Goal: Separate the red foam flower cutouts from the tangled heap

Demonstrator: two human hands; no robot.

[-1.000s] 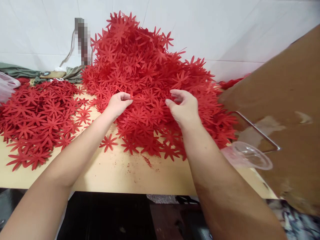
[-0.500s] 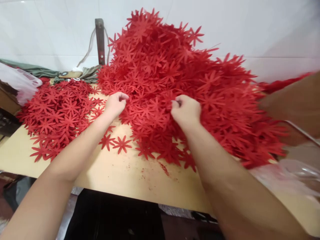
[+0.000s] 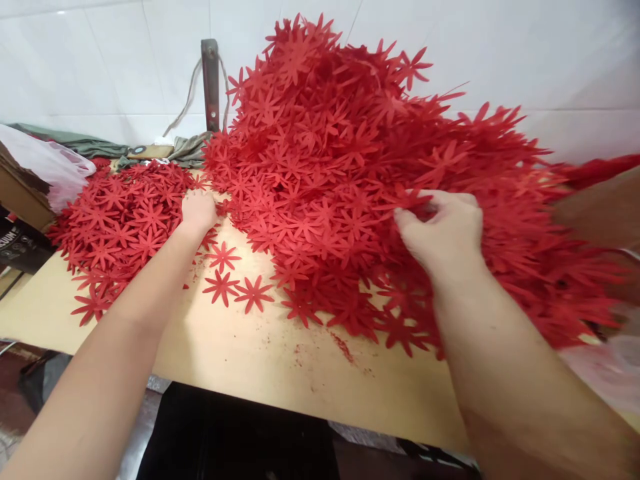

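Note:
A large heap of red flower-shaped cutouts (image 3: 320,173) with narrow petals rises against the wall. My right hand (image 3: 445,230) is at the heap's right front, its thumb and forefinger closed around the petals of a red flower cutout (image 3: 416,199). To the left lies a lower pile of the same cutouts (image 3: 125,220). At that pile's right edge is my left hand (image 3: 199,210), back upward, fingers curled. What its fingertips hold, if anything, is hidden. Several loose cutouts (image 3: 254,293) lie flat on the table between the piles.
Red crumbs (image 3: 343,347) are scattered on the wooden table (image 3: 240,360) near its front edge. A white plastic bag (image 3: 55,163) and a dark box (image 3: 23,240) stand at far left. Behind are an upright metal bracket (image 3: 211,87) and green cloth (image 3: 70,140). Brown cardboard (image 3: 600,207) is at right.
My left hand has moved left from the big heap to the smaller pile's edge. My right hand has shifted right along the heap. The view has turned slightly.

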